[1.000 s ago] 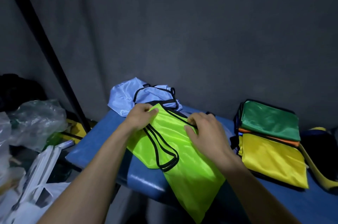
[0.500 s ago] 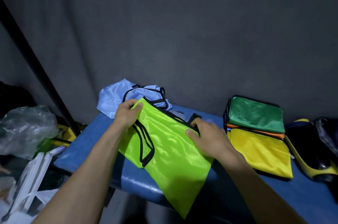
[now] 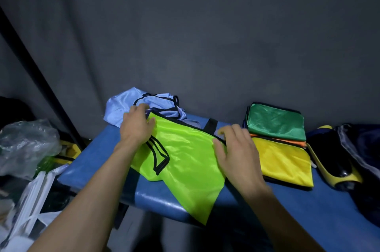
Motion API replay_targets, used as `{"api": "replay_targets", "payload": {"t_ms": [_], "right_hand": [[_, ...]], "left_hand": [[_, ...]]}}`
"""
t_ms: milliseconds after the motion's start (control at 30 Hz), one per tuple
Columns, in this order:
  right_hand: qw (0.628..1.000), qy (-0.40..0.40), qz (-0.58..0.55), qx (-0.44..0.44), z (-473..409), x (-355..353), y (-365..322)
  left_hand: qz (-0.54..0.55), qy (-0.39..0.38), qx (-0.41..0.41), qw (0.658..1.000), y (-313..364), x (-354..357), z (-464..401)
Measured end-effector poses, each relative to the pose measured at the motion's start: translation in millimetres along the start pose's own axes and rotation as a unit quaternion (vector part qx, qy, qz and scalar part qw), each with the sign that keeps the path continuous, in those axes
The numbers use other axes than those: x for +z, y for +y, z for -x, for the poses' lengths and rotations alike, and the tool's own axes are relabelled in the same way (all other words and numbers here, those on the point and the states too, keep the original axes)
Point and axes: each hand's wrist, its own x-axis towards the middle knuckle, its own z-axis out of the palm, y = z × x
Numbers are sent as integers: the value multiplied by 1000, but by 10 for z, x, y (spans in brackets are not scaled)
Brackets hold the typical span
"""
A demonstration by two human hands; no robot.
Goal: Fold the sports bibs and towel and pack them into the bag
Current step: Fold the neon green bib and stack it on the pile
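Note:
A neon yellow-green bib (image 3: pixel 185 159) with black trim lies spread on the blue padded bench (image 3: pixel 90 161), its lower corner hanging over the front edge. My left hand (image 3: pixel 136 126) holds the bib's top left corner, thumb on the fabric, fingers reaching over a crumpled light blue bib (image 3: pixel 121 107) behind it. My right hand (image 3: pixel 234 149) pinches the top right edge, fingers curled over it. Folded green (image 3: pixel 275 122), orange (image 3: pixel 277 140) and yellow (image 3: pixel 285 161) bibs are stacked at the right. A dark bag with yellow trim (image 3: pixel 337 165) lies beyond the stack.
A grey curtain wall stands close behind the bench. A black pole (image 3: pixel 41 79) slants down at the left. Crumpled clear plastic (image 3: pixel 26 144) and a white frame (image 3: pixel 30 206) sit on the floor left of the bench.
Both hands moved apart and drew the neon bib wider and flatter on the bench. The view shifted right, showing more of the dark bag.

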Motion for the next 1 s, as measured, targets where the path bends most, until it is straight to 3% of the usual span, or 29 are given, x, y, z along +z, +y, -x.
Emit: {"api": "replay_targets", "payload": {"t_ms": [100, 167, 267, 367, 500, 633, 733, 867, 933, 1000], "right_hand": [[991, 17, -104, 88, 408, -75, 14], [969, -17, -165, 184, 652, -55, 26], [873, -82, -305, 371, 789, -67, -21], [749, -142, -439, 476, 679, -87, -137], [669, -143, -496, 534, 585, -29, -280], [606, -111, -580, 534, 540, -58, -449], [589, -85, -608, 525, 548, -61, -628], [619, -56, -587, 519, 735, 10, -785], [633, -56, -566, 525, 817, 41, -739], [625, -68, -564, 535, 834, 56, -653]], "left_hand": [[25, -3, 169, 985, 239, -89, 207], [77, -74, 267, 958, 440, -133, 457], [30, -225, 341, 912, 549, -91, 762], [-45, -270, 304, 913, 422, -39, 832], [-31, -301, 228, 926, 263, -66, 945], [-36, -339, 182, 922, 81, -126, 1062], [-44, -361, 181, 914, 32, -213, 1149], [0, -372, 137, 918, -88, -399, 1147], [-3, -324, 140, 936, -44, -413, 1114], [-53, -214, 217, 951, 147, -376, 1045]]}}
